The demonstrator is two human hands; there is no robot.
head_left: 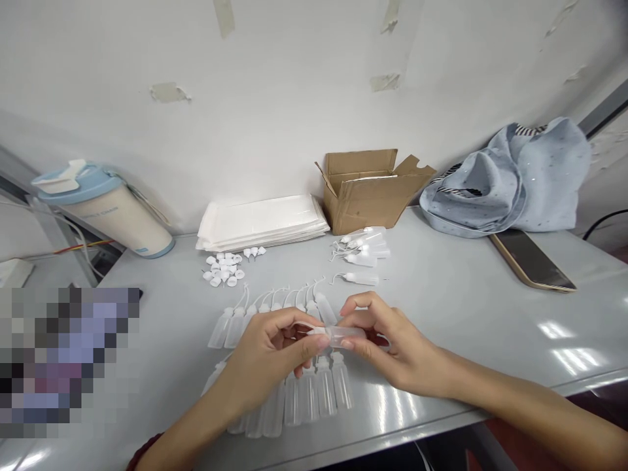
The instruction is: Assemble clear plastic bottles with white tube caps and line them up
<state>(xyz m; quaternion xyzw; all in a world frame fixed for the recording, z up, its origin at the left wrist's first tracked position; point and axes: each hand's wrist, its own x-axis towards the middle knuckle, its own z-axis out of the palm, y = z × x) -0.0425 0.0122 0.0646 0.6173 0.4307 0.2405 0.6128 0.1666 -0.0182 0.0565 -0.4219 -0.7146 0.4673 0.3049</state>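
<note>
A small translucent bottle (346, 336) lies sideways between my two hands, above the table. My left hand (279, 343) pinches its white cap end, where a thin tube curves back over the fingers. The fingertips of my right hand (377, 333) are closed on the bottle's body. Behind and below my hands are two rows of similar bottles (325, 389) with thin tubes, partly hidden by my left hand and forearm. A loose group of capped bottles (363, 252) lies beyond my right hand. Several small white caps (224, 268) sit in a cluster further back on the left.
A stack of white packets (265, 219) and an open cardboard box (367, 196) stand against the wall. A tumbler (108, 206) leans at the left, near a pixelated area. On the right of the grey table (466, 307) are a blue cloth bag (544, 176) and a phone (532, 258).
</note>
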